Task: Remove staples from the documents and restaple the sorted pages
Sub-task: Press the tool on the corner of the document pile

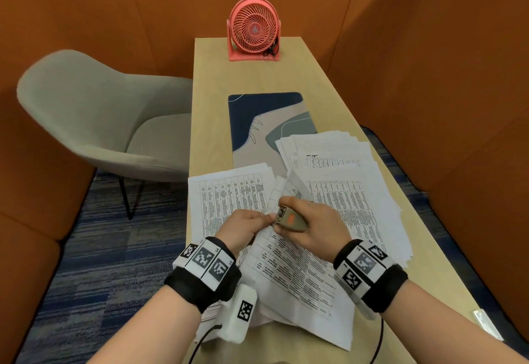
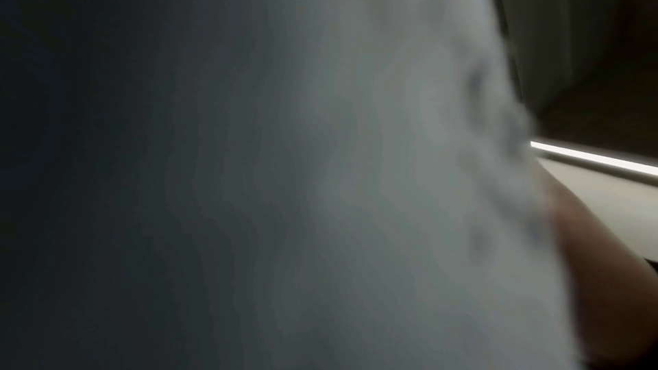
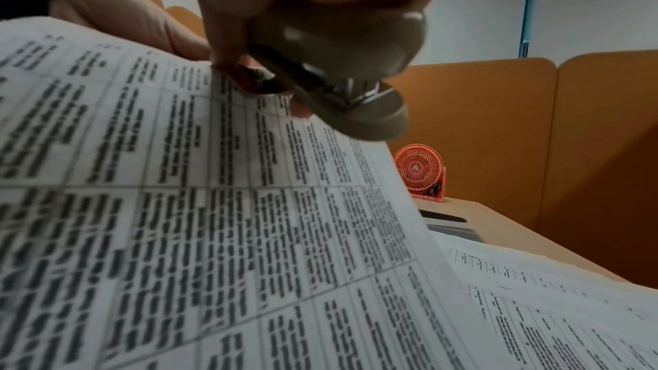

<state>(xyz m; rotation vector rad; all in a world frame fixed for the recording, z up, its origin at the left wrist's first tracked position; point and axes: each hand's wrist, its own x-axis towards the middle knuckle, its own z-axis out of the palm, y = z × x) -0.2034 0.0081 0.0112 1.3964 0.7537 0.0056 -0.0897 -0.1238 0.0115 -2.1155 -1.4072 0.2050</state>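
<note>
My right hand (image 1: 289, 220) grips a small beige stapler (image 1: 290, 218) with an orange patch on top, its metal nose at the upper corner of a printed document (image 1: 294, 275) that is lifted off the desk. In the right wrist view the stapler (image 3: 342, 78) sits at the page's top edge (image 3: 213, 179), fingers curled round it. My left hand (image 1: 252, 223) pinches that same corner right beside the stapler's nose. The left wrist view is filled by blurred white paper (image 2: 356, 179). No staple is visible.
Another printed sheaf (image 1: 226, 197) lies at the left, and a fanned stack of papers (image 1: 343, 180) at the right on the wooden desk (image 1: 217, 83). A patterned desk mat (image 1: 257, 117) and a pink fan (image 1: 254, 28) are farther back. A grey chair (image 1: 94, 117) stands left.
</note>
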